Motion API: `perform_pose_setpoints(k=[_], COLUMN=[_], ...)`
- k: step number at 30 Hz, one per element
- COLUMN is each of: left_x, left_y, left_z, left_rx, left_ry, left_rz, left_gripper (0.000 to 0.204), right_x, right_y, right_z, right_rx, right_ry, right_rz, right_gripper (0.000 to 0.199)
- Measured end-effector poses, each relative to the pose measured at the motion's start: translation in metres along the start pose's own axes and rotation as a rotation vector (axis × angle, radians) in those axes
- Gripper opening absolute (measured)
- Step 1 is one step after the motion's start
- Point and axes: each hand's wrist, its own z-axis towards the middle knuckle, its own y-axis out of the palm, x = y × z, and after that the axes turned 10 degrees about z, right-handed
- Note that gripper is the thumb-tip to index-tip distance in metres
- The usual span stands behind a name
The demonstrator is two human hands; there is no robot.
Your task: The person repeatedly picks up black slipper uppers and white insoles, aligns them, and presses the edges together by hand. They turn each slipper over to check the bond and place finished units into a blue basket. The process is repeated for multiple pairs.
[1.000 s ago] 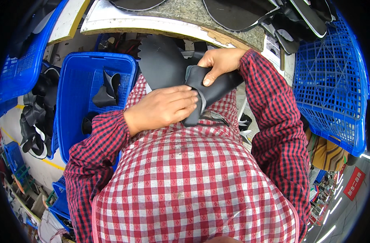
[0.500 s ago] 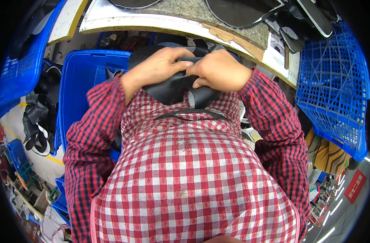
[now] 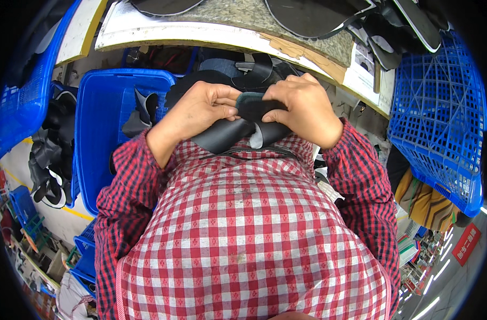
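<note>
Both my hands grip a black leather shoe piece (image 3: 230, 134) held close above my red checked shirt. My left hand (image 3: 196, 109) clasps its left side, fingers curled over the top edge. My right hand (image 3: 306, 106) pinches the right side, where a dark green-grey lining shows between the thumbs. The piece is folded or curled, with its lower edge hanging toward my chest. More black pieces lie just beyond the hands, partly hidden by them.
A blue plastic crate (image 3: 102, 133) with black leather parts stands at my left. A blue mesh basket (image 3: 440, 117) stands at the right. The worktable edge (image 3: 211, 32) with dark shoe soles (image 3: 313, 13) runs across the top. Black pieces hang at far left (image 3: 46, 154).
My hands have come together on the black piece and lifted it away from my chest. My left hand moved from lying flat on it to gripping its left edge.
</note>
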Motion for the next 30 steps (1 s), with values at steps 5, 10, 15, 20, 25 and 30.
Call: perform_pose_setpoints(k=[5, 10, 15, 20, 25, 30], left_x=[-0.01, -0.001, 0.0, -0.001, 0.002, 0.006], left_y=[0.007, 0.006, 0.006, 0.003, 0.002, 0.003], left_z=[0.001, 0.004, 0.002, 0.002, 0.003, 0.003], left_rx=[0.146, 0.148, 0.138, 0.126, 0.131, 0.131], left_ry=[0.009, -0.053, -0.048, -0.008, -0.036, -0.002], left_rz=[-0.06, -0.074, -0.024, -0.02, 0.011, 0.022], left_gripper=[0.021, 0.02, 0.02, 0.02, 0.02, 0.019], right_x=[-0.008, -0.005, 0.005, 0.009, 0.007, 0.006], right_y=[-0.01, -0.008, 0.001, 0.0, -0.004, -0.004], right_z=[0.0, 0.002, 0.007, 0.011, 0.015, 0.015], right_rx=[0.003, 0.036, 0.011, 0.0, -0.012, -0.032], right_ry=[0.093, 0.097, 0.129, 0.128, 0.166, 0.253], right_rz=[0.16, 0.116, 0.099, 0.106, 0.101, 0.047], right_gripper=[0.028, 0.025, 0.027, 0.028, 0.028, 0.029])
